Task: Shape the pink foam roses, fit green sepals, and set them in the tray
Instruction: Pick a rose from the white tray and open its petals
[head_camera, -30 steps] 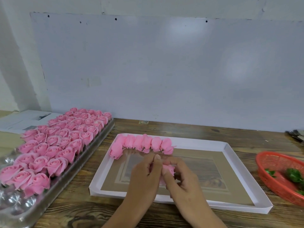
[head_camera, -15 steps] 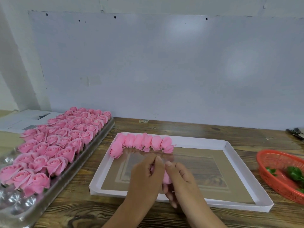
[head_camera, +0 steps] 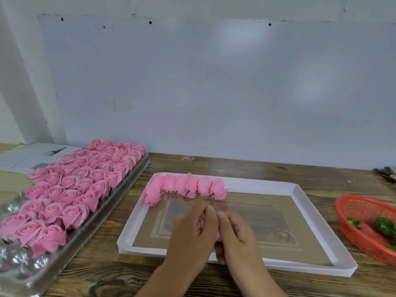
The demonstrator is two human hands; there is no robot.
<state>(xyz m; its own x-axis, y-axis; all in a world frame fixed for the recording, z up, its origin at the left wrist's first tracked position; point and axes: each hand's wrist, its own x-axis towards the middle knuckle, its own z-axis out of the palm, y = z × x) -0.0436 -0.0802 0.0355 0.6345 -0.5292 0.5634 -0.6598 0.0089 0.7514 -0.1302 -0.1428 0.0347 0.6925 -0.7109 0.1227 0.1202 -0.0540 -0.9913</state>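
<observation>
At the far left a clear plastic blister tray (head_camera: 25, 266) lies on the wooden table (head_camera: 257, 166), packed with rows of open pink foam roses (head_camera: 70, 189); its nearest cups show bare. Behind it sits a sheet of printed paper (head_camera: 32, 155). Just to the right, a shallow white cardboard tray (head_camera: 304, 213) holds a curved line of seven shaped roses (head_camera: 184, 186) along its far-left edge, lying on their sides and touching one another.

Over the tray's near edge the two hands meet. The left hand (head_camera: 190, 234) and the right hand (head_camera: 237, 236) have their fingers curled in, pressed together around a single pink rose (head_camera: 201, 222) — only slivers of it show between the thumbs and below the fingers, so its shape is hidden.

At the right edge a red mesh basket (head_camera: 353, 211) holds a few green sepals (head_camera: 383, 226) — well apart from the hands. Dark tools (head_camera: 385, 172) lie beyond it, too cropped to identify.
</observation>
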